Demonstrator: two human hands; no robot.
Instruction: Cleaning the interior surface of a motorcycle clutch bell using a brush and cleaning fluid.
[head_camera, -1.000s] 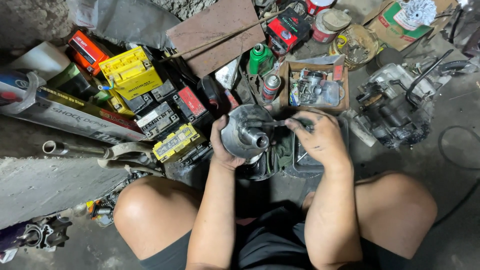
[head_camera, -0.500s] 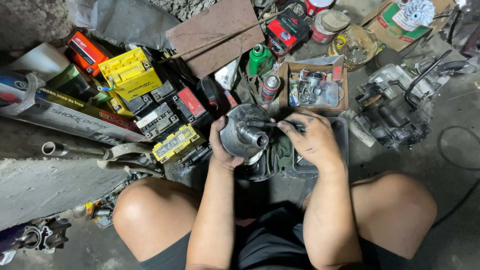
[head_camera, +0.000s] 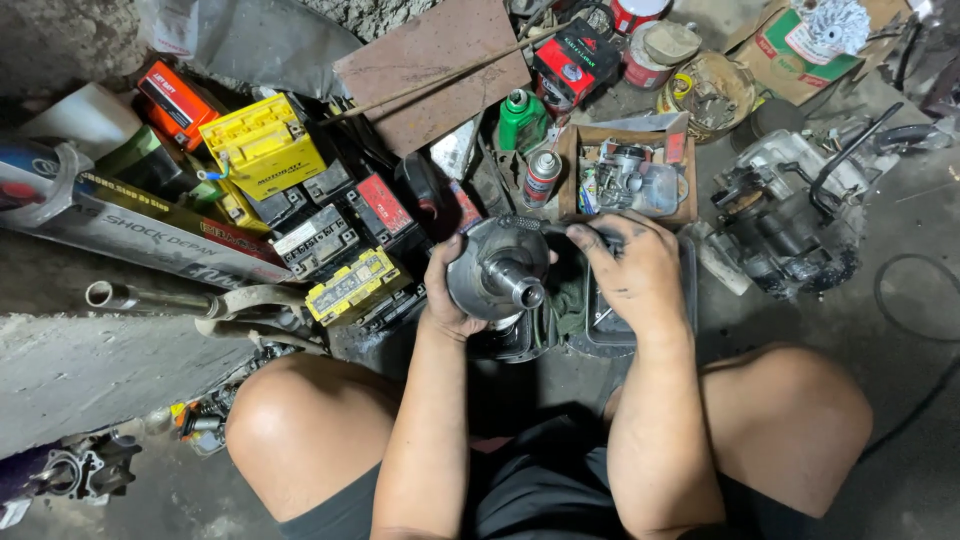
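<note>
From the head camera, the left hand (head_camera: 452, 300) has its grip closed around a round grey metal part (head_camera: 497, 268) with a short shaft pointing up at the viewer, held above a dark tray (head_camera: 655, 340) on the floor, between the knees. The right hand (head_camera: 630, 275) (fingers smeared black) touches the part's upper rim; whether its grip holds anything, I cannot tell. Yellow batteries (head_camera: 265, 150) lie well to the left, an engine block (head_camera: 790, 220) to the right.
</note>
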